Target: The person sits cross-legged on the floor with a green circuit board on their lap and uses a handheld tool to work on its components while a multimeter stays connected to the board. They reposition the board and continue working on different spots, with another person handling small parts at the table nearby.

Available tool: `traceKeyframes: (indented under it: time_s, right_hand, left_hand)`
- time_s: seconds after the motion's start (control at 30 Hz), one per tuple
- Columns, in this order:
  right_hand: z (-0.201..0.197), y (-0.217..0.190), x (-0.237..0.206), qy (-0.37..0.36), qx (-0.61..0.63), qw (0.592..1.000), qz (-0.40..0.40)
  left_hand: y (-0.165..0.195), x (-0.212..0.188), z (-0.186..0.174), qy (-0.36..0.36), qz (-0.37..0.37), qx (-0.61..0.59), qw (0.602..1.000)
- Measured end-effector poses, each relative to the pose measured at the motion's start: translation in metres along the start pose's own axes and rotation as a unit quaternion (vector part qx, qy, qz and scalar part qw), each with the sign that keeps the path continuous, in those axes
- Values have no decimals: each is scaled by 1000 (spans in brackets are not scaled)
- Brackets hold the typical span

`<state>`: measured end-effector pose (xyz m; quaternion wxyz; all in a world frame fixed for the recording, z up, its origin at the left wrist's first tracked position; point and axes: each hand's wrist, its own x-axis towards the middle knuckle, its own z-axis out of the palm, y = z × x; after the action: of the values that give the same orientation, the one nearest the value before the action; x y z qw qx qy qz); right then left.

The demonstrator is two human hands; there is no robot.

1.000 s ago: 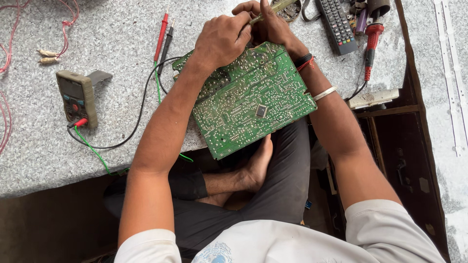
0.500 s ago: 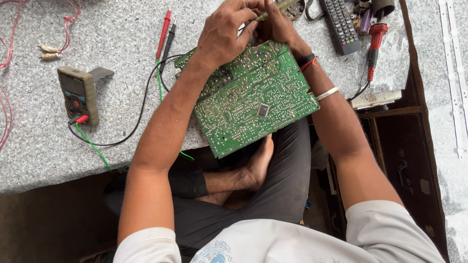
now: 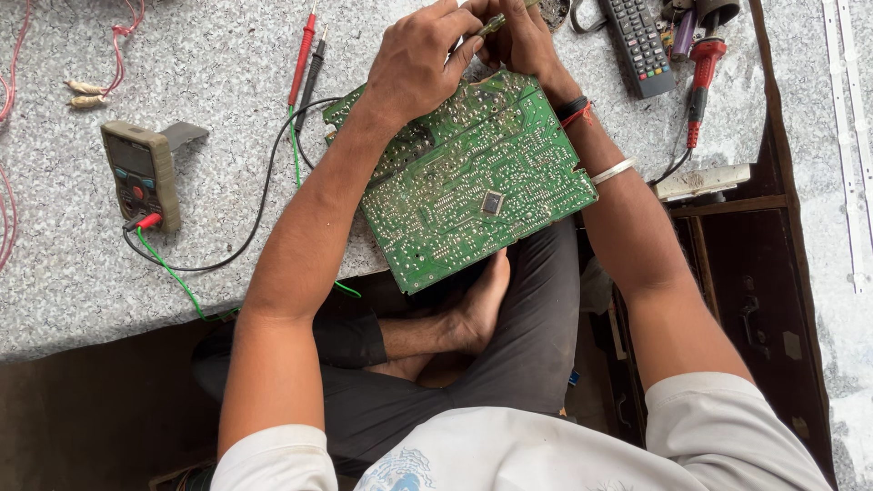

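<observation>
A green circuit board, solder side up, lies tilted across the edge of the speckled stone counter and over my crossed legs. Both hands meet at its far edge. My left hand pinches the tip of a thin olive-coloured tool with its fingertips. My right hand, with bands on the wrist, is closed around the same tool's far end, which is mostly hidden. A small dark chip sits near the board's middle.
A multimeter lies at the left with red and black probes and a green wire. A remote control and a red-handled screwdriver lie at the back right. A dark wooden drawer stands at the right.
My hands have drawn closer together at the board's far edge, and the left fingers now pinch the tool's tip. The board has barely shifted.
</observation>
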<state>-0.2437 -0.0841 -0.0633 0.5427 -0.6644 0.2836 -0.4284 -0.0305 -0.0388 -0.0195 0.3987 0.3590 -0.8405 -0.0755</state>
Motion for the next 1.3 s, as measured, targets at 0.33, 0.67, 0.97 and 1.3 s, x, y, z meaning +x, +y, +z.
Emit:
traceKeyframes:
  time_s: [0.33, 0.67, 0.97, 1.3]
  right_hand:
    - [0, 5, -2, 12, 54, 998, 34]
    - [-3, 9, -2, 2, 93, 995, 42]
    - [-1, 7, -3, 3, 127, 991, 41]
    - [-3, 6, 7, -59, 129, 989, 37]
  left_hand:
    - [-2, -2, 2, 3, 16, -4, 1000]
    - [-5, -1, 4, 3, 21, -5, 1000]
    - [-5, 0, 4, 1, 23, -8, 1000]
    - [-3, 2, -1, 18, 37, -32, 999]
